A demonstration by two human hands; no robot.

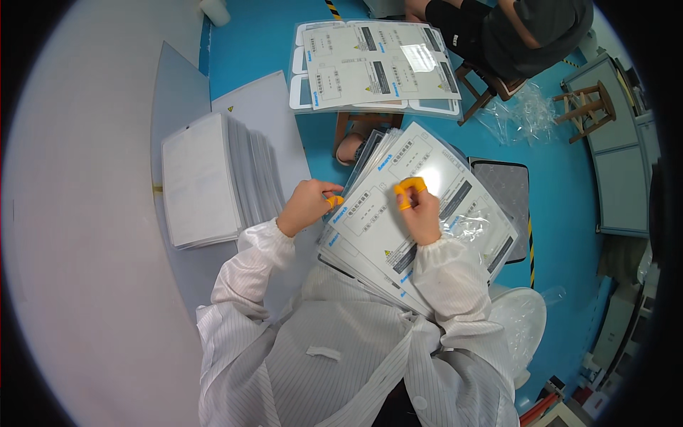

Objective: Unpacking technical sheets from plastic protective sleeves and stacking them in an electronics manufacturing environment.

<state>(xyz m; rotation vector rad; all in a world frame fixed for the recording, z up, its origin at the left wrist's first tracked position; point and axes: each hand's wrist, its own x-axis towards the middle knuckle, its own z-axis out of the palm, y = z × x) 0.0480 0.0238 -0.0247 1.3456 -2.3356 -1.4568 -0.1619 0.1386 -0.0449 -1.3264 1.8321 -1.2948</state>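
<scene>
Fanned stack of printed label sheets (420, 220) rests on lap. Left hand (307, 206) pinches stack's left edge; right hand (421, 213), orange finger cots (410, 188), fingers curled, presses on top sheet. Left of stack: pile of clear sleeves (206, 178) holding white sheets. Beyond stack: more label sheets (377, 67), seated person (526, 32).

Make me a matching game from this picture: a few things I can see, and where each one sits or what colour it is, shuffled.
Things:
1. fanned stack of printed sheets
2. finger cots
3. wooden stool
4. pile of plain white sheets

Descriptions:
A. orange
B. on the grey table, beside the left hand
C. on the person's lap, under the right hand
D. standing on the blue floor, upper right

Pairs: 1-C, 2-A, 3-D, 4-B
</scene>
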